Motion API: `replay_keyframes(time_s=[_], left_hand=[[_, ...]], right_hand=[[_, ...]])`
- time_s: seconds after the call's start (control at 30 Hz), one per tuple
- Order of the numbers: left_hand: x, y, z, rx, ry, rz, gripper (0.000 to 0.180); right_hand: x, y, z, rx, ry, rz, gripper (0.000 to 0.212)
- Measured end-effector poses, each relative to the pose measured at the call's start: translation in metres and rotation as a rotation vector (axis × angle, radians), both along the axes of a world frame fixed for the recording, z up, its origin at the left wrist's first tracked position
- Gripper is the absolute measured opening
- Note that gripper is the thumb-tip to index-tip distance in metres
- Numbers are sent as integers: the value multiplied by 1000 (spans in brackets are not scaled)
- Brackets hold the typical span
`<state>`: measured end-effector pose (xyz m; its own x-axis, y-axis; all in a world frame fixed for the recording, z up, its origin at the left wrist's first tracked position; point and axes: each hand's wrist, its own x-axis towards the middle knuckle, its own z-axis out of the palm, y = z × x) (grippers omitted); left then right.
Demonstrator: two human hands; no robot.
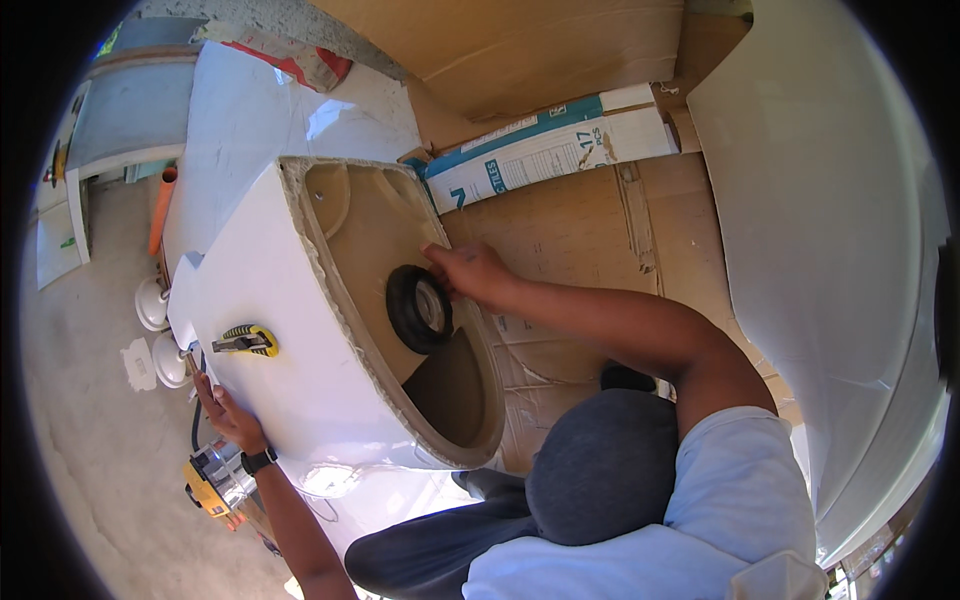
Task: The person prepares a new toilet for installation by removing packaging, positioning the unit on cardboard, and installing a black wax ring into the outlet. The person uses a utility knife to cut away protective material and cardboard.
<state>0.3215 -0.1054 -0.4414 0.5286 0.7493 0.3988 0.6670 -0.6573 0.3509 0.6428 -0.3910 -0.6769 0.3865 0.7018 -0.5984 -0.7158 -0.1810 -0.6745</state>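
Note:
A white ceramic toilet bowl (270, 260) lies on its side, the hollow underside of its base facing right. A black rubber gasket ring (403, 312) sits at the round outlet inside that hollow. My right hand (468, 272) is at the ring's upper right edge, its fingers bent in and closed against it; some fingertips are hidden. My left hand (235, 420), with a dark watch on the wrist, lies against the bowl's left side, fingers stretched out and holding nothing. A yellow and black utility knife (247, 340) rests on the white ceramic above that hand.
Brown cardboard (570, 240) lies behind and right of the bowl, with a white and teal tile carton (550, 145) on it. A large glossy white surface (830, 250) stands at right. An orange pipe (161, 212) and a yellow-and-silver canister (215, 478) are at left.

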Motion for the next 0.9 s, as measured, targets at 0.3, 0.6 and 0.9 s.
replay_keyframes(time_s=[0.3, 0.6, 0.9], left_hand=[[-3, 3, -2, -14, 0, -29, 80], [1, -1, 0, 30, -4, 26, 85], [3, -3, 1, 94, 27, 28, 85]], right_hand=[[8, -23, 25, 57, -443, 107, 66], [4, -31, -6, -73, 265, 220, 87], [-5, -20, 1, -57, 400, 166, 82]])
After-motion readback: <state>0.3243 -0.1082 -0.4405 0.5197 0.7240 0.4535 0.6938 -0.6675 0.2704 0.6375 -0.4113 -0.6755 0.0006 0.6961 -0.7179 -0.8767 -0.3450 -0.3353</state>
